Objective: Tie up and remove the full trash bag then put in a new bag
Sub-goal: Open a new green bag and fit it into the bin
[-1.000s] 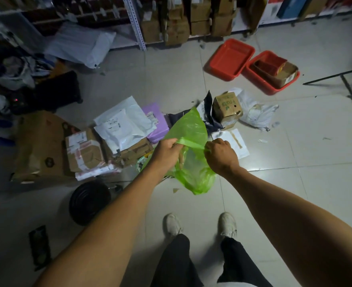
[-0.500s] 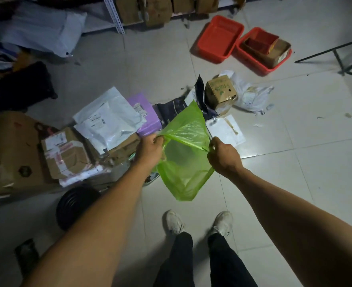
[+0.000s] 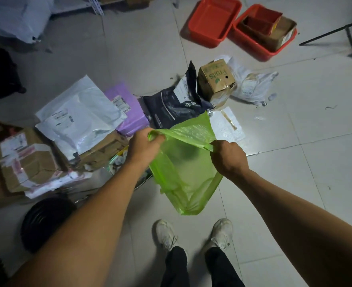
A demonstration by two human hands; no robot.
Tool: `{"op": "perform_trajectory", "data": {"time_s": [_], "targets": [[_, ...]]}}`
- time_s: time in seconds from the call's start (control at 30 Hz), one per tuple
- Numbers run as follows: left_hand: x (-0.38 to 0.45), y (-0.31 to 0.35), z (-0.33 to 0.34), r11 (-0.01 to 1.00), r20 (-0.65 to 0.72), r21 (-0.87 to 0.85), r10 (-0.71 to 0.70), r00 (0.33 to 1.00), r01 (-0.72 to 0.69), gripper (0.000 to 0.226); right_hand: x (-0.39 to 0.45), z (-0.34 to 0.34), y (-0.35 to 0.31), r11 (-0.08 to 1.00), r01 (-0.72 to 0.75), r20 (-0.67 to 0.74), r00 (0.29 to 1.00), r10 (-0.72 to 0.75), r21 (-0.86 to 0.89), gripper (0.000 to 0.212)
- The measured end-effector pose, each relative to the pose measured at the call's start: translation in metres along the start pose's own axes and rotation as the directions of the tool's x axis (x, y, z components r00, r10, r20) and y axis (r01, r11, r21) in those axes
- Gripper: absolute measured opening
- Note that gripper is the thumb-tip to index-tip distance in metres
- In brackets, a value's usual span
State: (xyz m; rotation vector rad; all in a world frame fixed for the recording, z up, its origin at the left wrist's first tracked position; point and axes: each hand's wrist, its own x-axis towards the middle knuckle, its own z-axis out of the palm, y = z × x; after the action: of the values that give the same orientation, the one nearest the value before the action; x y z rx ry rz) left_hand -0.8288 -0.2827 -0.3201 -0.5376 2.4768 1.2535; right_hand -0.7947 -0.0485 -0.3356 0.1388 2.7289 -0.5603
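Wider now gapes the green bag [image 3: 183, 172], hanging long-axis down between my left hand [image 3: 144, 148] and right hand [image 3: 227, 157], both pinching its rim, with the black bin [image 3: 46, 222] nearer my left.

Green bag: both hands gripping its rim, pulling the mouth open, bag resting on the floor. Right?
Not quite. In the head view the green bag hangs in the air above the floor; left hand and right hand do grip its rim, mouth open.

The green bag [image 3: 188, 172] is thin, translucent, crinkled plastic; the red trays [image 3: 213, 21] glossy plastic; the floor [image 3: 315, 162] smooth, slightly shiny tile.
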Motion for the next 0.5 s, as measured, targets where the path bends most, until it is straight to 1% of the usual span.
{"op": "perform_trajectory", "data": {"time_s": [0.13,0.2,0.3,0.37,0.43,0.5], "targets": [[0.016,-0.009,0.014,0.996,0.013,0.079,0.037,0.999,-0.038,0.007,0.013,0.005,0.013,1.000,-0.009,-0.028,1.000,0.010,0.020,0.021],[0.020,-0.011,0.021,0.993,-0.004,0.107,0.053,0.999,-0.053,0.003,0.017,0.009,0.015,0.999,-0.001,-0.024,1.000,0.002,0.032,0.017],[0.027,-0.015,0.035,0.974,-0.014,0.209,0.096,0.995,-0.091,0.010,0.024,0.020,0.022,0.999,0.014,-0.021,1.000,-0.013,0.034,0.012],[0.034,-0.019,0.044,0.966,-0.030,0.240,0.112,0.993,-0.101,0.014,0.032,0.029,0.027,0.998,0.044,-0.031,0.999,-0.043,0.037,0.013],[0.044,-0.025,0.051,0.972,-0.066,0.215,0.107,0.992,-0.091,0.011,0.040,0.040,0.033,0.995,0.085,-0.041,0.996,-0.083,0.044,0.019],[0.052,-0.028,0.055,0.981,-0.112,0.172,0.112,0.987,-0.091,0.015,0.047,0.047,0.038,0.993,0.080,-0.067,0.995,-0.074,0.083,0.023]]}}
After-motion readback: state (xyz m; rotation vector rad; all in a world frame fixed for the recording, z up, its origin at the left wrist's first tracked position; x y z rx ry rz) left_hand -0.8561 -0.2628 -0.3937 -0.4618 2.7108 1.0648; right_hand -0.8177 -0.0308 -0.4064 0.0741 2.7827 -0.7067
